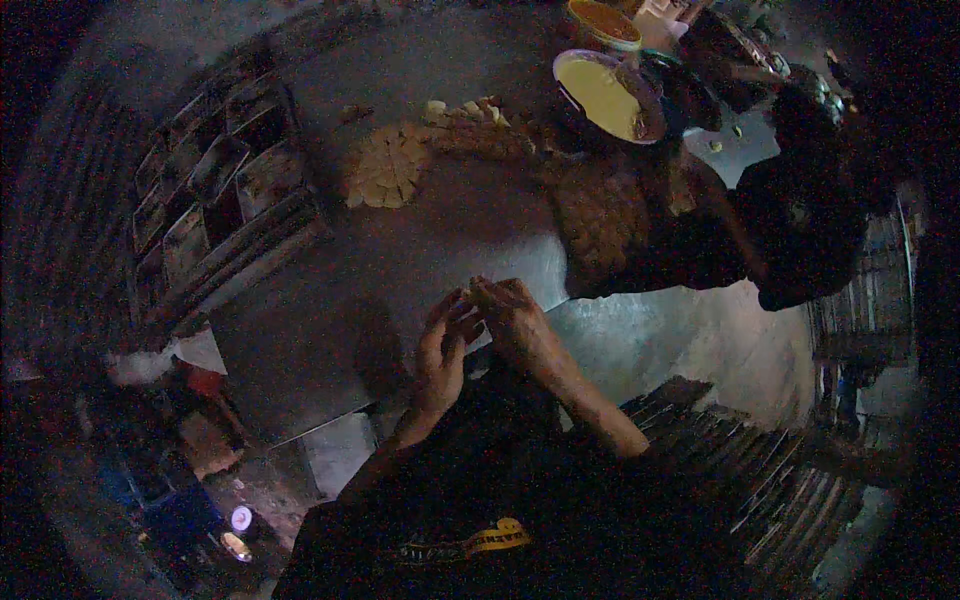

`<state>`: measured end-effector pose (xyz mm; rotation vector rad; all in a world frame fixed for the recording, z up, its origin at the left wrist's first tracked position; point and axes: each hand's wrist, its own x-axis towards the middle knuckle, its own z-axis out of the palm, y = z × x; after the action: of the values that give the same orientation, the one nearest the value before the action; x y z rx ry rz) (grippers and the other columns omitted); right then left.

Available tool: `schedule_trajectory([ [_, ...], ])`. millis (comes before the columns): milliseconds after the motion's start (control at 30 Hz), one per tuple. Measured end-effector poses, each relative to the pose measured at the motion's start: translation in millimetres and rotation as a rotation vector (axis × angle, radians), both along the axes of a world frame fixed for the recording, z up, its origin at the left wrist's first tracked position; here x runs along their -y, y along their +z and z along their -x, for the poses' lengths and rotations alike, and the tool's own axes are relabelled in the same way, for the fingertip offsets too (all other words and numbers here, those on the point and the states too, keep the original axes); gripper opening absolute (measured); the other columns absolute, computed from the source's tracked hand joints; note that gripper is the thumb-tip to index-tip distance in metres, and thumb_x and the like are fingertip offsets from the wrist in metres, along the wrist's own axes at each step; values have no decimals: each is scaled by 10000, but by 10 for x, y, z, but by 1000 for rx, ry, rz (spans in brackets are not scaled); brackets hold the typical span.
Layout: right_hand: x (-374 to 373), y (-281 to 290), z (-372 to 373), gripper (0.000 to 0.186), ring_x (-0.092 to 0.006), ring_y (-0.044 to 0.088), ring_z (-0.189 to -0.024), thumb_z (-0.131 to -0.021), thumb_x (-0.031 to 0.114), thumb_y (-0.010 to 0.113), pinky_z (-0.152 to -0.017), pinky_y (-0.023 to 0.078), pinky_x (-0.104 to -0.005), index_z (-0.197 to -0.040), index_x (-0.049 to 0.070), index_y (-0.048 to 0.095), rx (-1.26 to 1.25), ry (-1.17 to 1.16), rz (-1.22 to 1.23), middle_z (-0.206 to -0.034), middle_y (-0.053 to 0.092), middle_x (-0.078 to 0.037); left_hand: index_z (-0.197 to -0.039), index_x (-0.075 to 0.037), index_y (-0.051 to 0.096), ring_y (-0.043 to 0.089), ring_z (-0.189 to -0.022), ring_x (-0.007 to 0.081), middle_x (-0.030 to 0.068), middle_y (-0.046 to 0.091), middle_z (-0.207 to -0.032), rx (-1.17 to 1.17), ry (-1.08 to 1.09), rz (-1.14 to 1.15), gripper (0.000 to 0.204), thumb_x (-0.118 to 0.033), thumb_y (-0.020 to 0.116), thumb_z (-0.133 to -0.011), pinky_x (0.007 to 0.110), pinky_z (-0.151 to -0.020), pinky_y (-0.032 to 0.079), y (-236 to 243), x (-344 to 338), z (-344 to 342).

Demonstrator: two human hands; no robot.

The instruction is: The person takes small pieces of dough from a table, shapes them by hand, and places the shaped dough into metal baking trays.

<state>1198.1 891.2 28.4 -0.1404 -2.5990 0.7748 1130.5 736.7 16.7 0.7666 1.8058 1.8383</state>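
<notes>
My left hand point(441, 355) and my right hand point(512, 318) meet over the near side of a dark, smooth table point(310, 345). Fingers on both hands are curled, with the tips brought together. A tiny pale spot shows at the fingertips, but what they hold is too small and dim to name. Farther off on the table lies a round, flat cluster of tan pieces point(388, 165). Beside it is a low heap of brownish and paler chunks point(475, 130). To the right, more tan pieces point(605, 215) are spread in a layer.
A basin of pale yellow contents point(605, 95) and an orange-toned bowl point(606, 22) stand at the far right. Another person in dark clothing point(810, 200) is at the right. A compartmented rack point(215, 190) stands left; slatted wood point(750, 460) lies lower right. Lighting is dim.
</notes>
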Motion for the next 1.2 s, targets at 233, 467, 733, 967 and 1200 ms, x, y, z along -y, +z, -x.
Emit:
schedule_trajectory([
  [233,123,57,-379,442,-321,624,-1126,-944,131,548,-950,508,-415,-1380,62,521,280,126,514,-1268,634,-180,-1222,-58,577,636,-1072,201,77,653,-1163,782,79,-263,291,-47,610,-933,350,-942,518,-744,177,-59],
  [467,144,330,-458,352,-305,670,-992,-808,6,688,-813,553,-363,-1154,28,626,221,280,262,-1178,647,-142,-1118,-75,653,674,-985,191,70,689,-1102,987,-91,-302,244,-108,704,-882,331,-845,558,-562,304,12],
  [733,-527,579,-106,137,-259,675,-938,-844,39,720,-768,535,-337,-969,2,677,240,243,581,-1033,673,-126,-1125,-29,650,660,-1003,177,72,698,-1083,-145,-89,256,256,-92,710,-884,309,-899,521,275,-129,169],
  [967,-1249,528,-194,357,-252,658,-855,-783,12,752,-756,543,-336,-1130,83,710,-53,152,206,-1043,683,-117,-1055,-23,671,645,-922,148,58,688,-1001,220,147,95,184,-181,622,-974,304,-823,525,298,-1027,57],
  [1200,-1924,504,-195,402,-248,671,-855,-776,3,756,-758,553,-339,-1159,109,703,179,188,346,-1014,689,-85,-1181,-22,636,659,-924,175,71,667,-1085,571,85,290,266,-209,578,-1002,310,-817,547,264,-1608,-26],
])
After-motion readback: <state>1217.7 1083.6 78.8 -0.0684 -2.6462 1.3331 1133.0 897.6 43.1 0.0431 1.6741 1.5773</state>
